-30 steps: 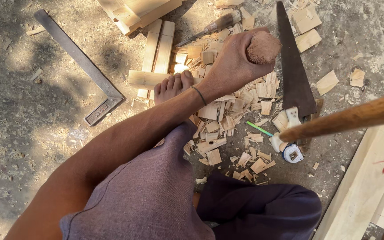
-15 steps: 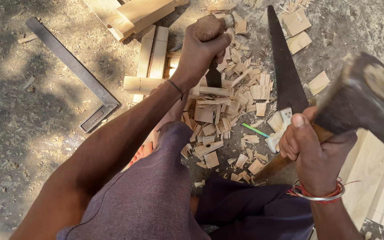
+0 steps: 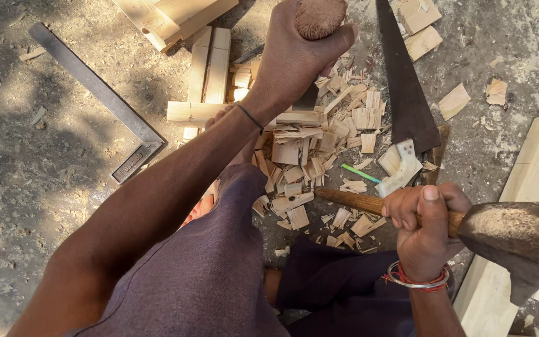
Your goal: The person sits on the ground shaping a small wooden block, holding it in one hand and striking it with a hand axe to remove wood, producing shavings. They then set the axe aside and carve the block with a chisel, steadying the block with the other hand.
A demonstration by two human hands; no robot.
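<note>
Nearest, the right hand (image 3: 422, 228) clenches the smooth wooden handle just behind the rusty, blunt hammer head (image 3: 519, 240), held level above the lap. Farther out, the left arm stretches forward, the left hand (image 3: 297, 53) gripping the rounded wooden chisel handle (image 3: 319, 15) upright over pale, splintery wood chips (image 3: 310, 153) on the ground.

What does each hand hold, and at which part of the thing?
The left hand grips a chisel by its rounded wooden handle top. The right hand holds a hammer on its wooden handle, close to the metal head.
</note>
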